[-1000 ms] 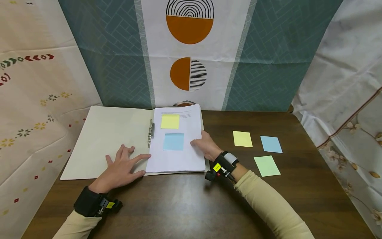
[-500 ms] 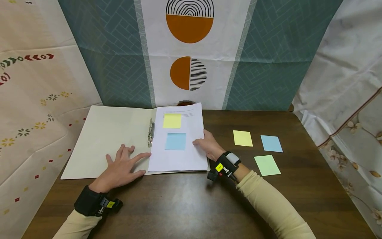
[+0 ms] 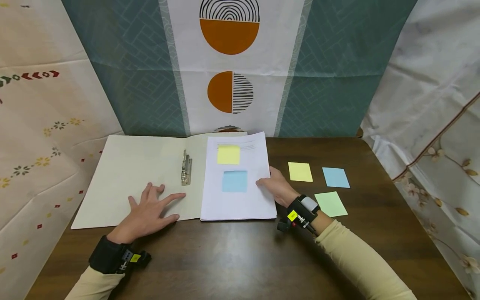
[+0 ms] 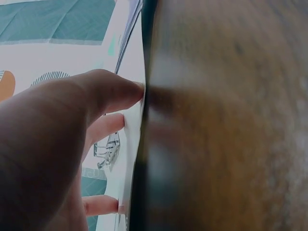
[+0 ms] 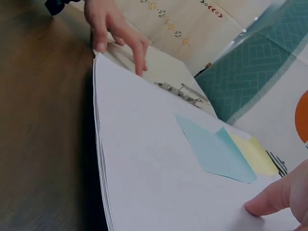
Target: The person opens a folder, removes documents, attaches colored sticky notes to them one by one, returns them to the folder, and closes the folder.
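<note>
My right hand (image 3: pixel 279 186) grips the right edge of a stack of white paper (image 3: pixel 236 206), thumb on top. A yellow sticky note (image 3: pixel 228 154) and a blue sticky note (image 3: pixel 234 181) are stuck on the top sheet. Beneath the stack lies an open white binder (image 3: pixel 123 175), its metal clip (image 3: pixel 186 168) uncovered to the left of the paper. With fingers spread, my left hand (image 3: pixel 148 212) rests on the binder near its front edge. In the right wrist view, the blue note (image 5: pixel 216 151) has a lifted edge.
Loose sticky notes lie to the right on the wooden table (image 3: pixel 225 262): a yellow one (image 3: pixel 300 171), a blue one (image 3: pixel 336 178) and a green one (image 3: pixel 331 204). Patterned cloth (image 3: pixel 142 83) hangs behind the table and at both sides.
The paper stack has slid right with my right hand, away from the metal clip, which now shows fully. My left hand stays on the binder. The head view has shifted slightly.
</note>
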A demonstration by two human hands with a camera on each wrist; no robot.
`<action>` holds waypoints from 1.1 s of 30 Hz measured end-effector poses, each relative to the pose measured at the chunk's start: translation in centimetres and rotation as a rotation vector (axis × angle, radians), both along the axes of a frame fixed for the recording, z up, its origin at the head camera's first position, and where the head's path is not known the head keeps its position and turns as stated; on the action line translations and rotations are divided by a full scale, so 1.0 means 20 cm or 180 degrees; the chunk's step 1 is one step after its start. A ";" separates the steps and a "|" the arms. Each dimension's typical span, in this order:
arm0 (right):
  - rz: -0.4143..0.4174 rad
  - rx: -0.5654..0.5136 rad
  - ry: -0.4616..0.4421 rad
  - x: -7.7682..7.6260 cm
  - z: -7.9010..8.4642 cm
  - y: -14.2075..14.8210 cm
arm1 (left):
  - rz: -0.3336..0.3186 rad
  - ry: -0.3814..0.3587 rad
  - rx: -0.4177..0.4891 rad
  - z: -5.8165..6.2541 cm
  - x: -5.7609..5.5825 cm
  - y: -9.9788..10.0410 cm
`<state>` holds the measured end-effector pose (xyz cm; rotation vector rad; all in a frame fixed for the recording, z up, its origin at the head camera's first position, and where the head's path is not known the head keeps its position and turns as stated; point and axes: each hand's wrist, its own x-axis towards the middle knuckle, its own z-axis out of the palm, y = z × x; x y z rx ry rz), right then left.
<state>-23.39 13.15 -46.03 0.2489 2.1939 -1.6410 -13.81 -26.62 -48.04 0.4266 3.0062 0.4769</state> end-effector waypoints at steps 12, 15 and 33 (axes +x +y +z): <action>0.0016 0.0113 0.0005 0.15 -0.03 0.19 | 0.0003 0.0063 -0.0040 -0.01 -0.01 -0.02; 0.0027 0.0110 -0.0009 0.16 -0.03 0.20 | 0.0020 0.0036 -0.0021 -0.01 -0.01 -0.02; 0.0046 0.0061 -0.0010 0.28 -0.04 0.26 | -0.0055 -0.0056 -0.0003 0.00 -0.05 -0.01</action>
